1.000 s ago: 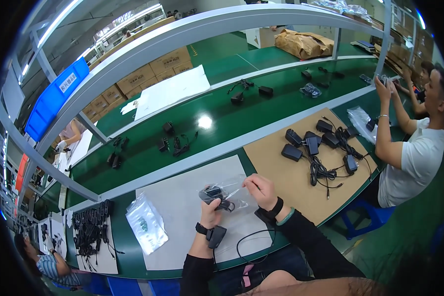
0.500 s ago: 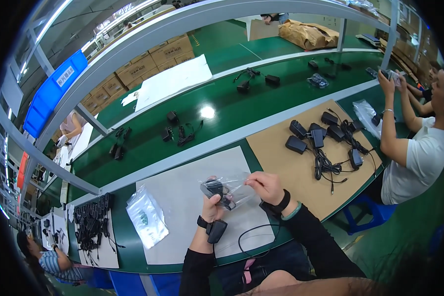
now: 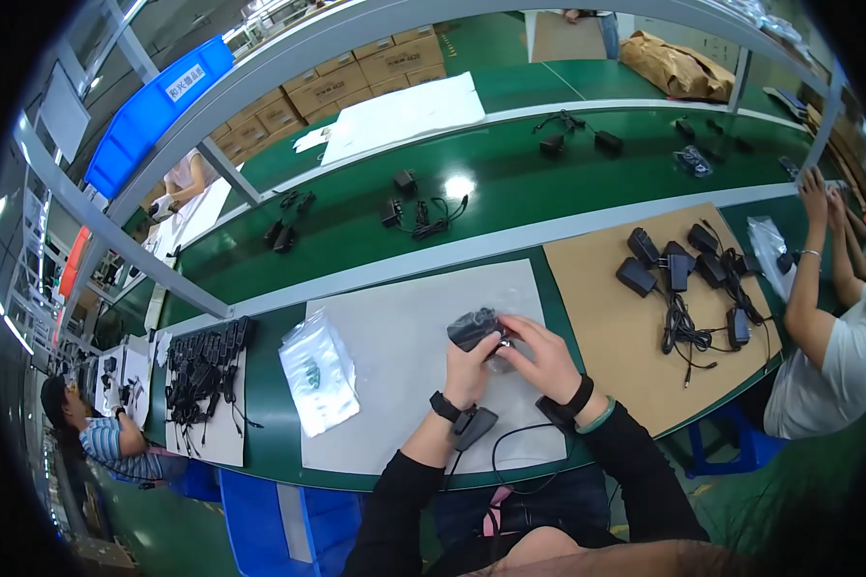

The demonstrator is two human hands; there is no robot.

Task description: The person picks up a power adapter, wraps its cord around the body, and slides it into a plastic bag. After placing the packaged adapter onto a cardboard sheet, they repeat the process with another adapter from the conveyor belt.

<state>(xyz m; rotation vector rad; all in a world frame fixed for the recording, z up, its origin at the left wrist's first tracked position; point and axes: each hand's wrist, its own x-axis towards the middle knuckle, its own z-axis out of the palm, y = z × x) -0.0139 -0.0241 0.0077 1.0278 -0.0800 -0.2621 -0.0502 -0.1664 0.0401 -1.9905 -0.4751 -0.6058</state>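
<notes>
1. Here, the left hand [image 3: 467, 375] closes around a black adapter [image 3: 471, 329], its thumb pressed along the near side and the other fingers mostly hidden beneath.
2. The right hand [image 3: 546, 358] comes in from the other side, fingers bent and drawn together, pinching the clear bag [image 3: 497, 364] around the adapter just beside the left thumb; whether the fingertips also catch a cord inside, I can't quite tell at this size.
3. Both hands are close together, near each other's fingertips, neither one spread.
4. The adapter sits between them, held above the pale grey sheet [image 3: 385, 423] that covers this part of the green bench [image 3: 271, 413].
5. A stack of clear bags [image 3: 319, 375] lies to the left, partly over the sheet's edge.
6. To the right, a brown board [image 3: 597, 288] carries a cluster of black adapters [image 3: 678, 269] with their cords [image 3: 683, 332] tangled on the near side.
7. Farther left, beyond the bags, a dense pile of black adapters and cables [image 3: 207, 361] rests on another sheet.
</notes>
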